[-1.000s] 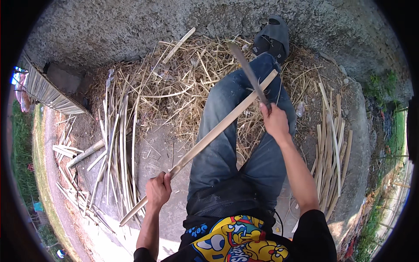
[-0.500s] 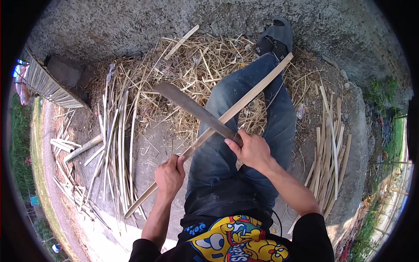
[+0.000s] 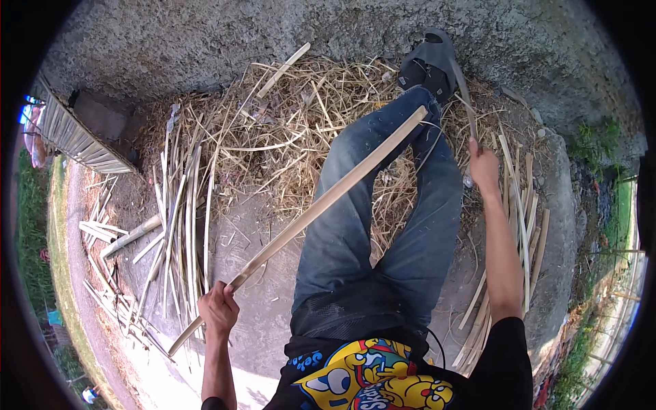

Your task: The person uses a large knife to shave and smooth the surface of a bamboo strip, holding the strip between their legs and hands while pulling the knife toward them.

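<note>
My left hand (image 3: pixel 218 309) is closed around a long pale bamboo strip (image 3: pixel 321 205) near its lower end. The strip slants up to the right across my jeans, its far tip over my shin. Out to the right, my right hand (image 3: pixel 484 168) grips a machete (image 3: pixel 465 97) by its handle. The blade is seen nearly edge-on and points up toward my sandalled foot (image 3: pixel 430 65), apart from the strip. Whether the blade touches the foot or only overlaps it in view, I cannot tell.
Bundles of split bamboo strips lie on the ground at left (image 3: pixel 179 219) and right (image 3: pixel 536 232). Thin shavings (image 3: pixel 301 109) are heaped around my legs. A rough wall (image 3: pixel 328 34) closes off the far side, and a slatted bamboo panel (image 3: pixel 85 133) leans at far left.
The machete has come off the strip and swung up and right with my right hand. My left hand has moved down and left, pulling the strip that way.
</note>
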`<state>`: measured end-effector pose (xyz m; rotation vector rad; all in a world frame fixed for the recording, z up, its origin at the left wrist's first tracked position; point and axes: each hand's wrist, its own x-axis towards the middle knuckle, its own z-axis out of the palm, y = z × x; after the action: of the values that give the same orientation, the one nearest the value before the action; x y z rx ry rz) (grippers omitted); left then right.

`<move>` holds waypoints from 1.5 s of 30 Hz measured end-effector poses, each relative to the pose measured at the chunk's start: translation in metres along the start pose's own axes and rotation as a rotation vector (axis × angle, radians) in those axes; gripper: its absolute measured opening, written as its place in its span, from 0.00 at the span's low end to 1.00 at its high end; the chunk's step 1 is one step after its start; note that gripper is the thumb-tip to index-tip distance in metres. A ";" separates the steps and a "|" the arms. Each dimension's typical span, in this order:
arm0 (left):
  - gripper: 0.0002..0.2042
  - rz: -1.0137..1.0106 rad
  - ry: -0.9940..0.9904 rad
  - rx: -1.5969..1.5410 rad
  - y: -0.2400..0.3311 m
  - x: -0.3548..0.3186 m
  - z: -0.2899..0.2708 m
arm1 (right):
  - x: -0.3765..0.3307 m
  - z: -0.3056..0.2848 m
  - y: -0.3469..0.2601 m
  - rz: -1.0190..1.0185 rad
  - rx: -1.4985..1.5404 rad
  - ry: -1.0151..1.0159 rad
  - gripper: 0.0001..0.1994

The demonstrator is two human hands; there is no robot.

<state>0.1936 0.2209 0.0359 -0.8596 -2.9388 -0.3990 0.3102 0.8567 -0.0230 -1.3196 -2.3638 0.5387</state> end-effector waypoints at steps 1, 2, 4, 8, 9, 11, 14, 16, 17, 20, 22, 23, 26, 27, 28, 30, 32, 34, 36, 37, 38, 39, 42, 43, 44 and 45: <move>0.15 0.065 0.061 0.007 -0.020 -0.016 -0.007 | 0.021 -0.007 0.028 0.114 -0.050 0.097 0.35; 0.15 -0.015 0.040 0.055 -0.034 -0.030 -0.009 | 0.038 -0.015 0.053 0.179 0.076 0.066 0.34; 0.14 -0.064 0.050 0.102 -0.047 -0.049 -0.003 | 0.050 -0.022 0.080 0.287 0.169 0.012 0.34; 0.12 -0.059 0.061 0.119 -0.028 -0.031 0.031 | -0.001 -0.029 0.055 0.355 0.675 -0.054 0.30; 0.12 -0.031 0.074 0.087 -0.018 -0.018 0.038 | -0.019 -0.030 0.037 0.244 0.766 -0.110 0.28; 0.11 -0.006 0.108 0.016 0.004 0.008 0.052 | -0.056 -0.027 -0.001 0.183 0.781 -0.213 0.27; 0.11 0.053 0.098 0.012 0.037 0.041 0.065 | -0.107 -0.011 -0.050 -0.082 0.603 -0.293 0.23; 0.11 0.076 0.092 0.006 0.059 0.056 0.071 | -0.135 0.000 -0.073 -0.261 0.450 -0.382 0.20; 0.12 0.071 0.081 0.036 0.068 0.060 0.074 | -0.150 0.003 -0.081 -0.259 0.378 -0.493 0.20; 0.13 0.067 0.088 0.051 0.085 0.067 0.076 | -0.190 0.015 -0.104 -0.413 0.328 -0.533 0.21; 0.13 0.053 0.063 0.044 0.090 0.065 0.076 | -0.205 0.021 -0.110 -0.538 0.244 -0.537 0.21; 0.13 0.047 0.071 0.047 0.089 0.063 0.077 | -0.207 0.025 -0.111 -0.537 0.258 -0.490 0.21; 0.12 0.004 0.036 0.025 0.080 0.050 0.077 | -0.196 0.036 -0.104 -0.637 0.051 -0.359 0.23; 0.12 0.003 0.046 0.032 0.073 0.044 0.078 | -0.187 0.039 -0.098 -0.636 -0.028 -0.321 0.22; 0.12 0.013 0.068 0.039 0.066 0.038 0.079 | -0.174 0.040 -0.089 -0.584 -0.008 -0.279 0.22; 0.12 0.009 0.064 0.059 0.047 0.022 0.079 | -0.139 0.040 -0.068 -0.445 0.021 -0.224 0.21; 0.11 0.011 0.058 0.090 0.022 0.001 0.076 | -0.096 0.036 -0.041 -0.257 0.065 -0.166 0.21; 0.11 0.031 0.089 0.113 -0.008 -0.018 0.071 | -0.056 0.028 -0.012 -0.138 0.107 -0.076 0.22; 0.11 0.073 0.151 0.055 -0.034 -0.037 0.067 | -0.028 0.019 0.014 -0.126 0.133 -0.002 0.22; 0.11 0.100 0.146 0.043 -0.044 -0.044 0.066 | -0.020 0.017 0.023 -0.057 0.149 -0.002 0.23; 0.11 0.081 0.140 0.058 -0.052 -0.050 0.067 | -0.018 0.016 0.028 0.079 0.165 -0.007 0.24; 0.11 0.066 0.130 0.072 -0.057 -0.056 0.068 | -0.019 0.015 0.030 0.013 0.164 -0.015 0.24; 0.11 0.030 0.113 0.083 -0.060 -0.062 0.073 | -0.041 0.015 0.017 0.231 0.566 -0.052 0.23; 0.11 0.015 0.077 0.078 -0.058 -0.059 0.074 | -0.051 0.017 0.007 0.252 0.551 -0.062 0.23; 0.12 0.009 0.059 0.077 -0.055 -0.055 0.074 | -0.059 0.017 -0.003 0.211 0.616 -0.066 0.22; 0.12 0.022 0.087 0.076 -0.052 -0.048 0.074 | -0.067 0.017 -0.014 0.169 0.690 -0.066 0.22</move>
<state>0.2083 0.1729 -0.0531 -0.8422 -2.8427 -0.3131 0.3241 0.7893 -0.0401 -1.1696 -1.8397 1.3165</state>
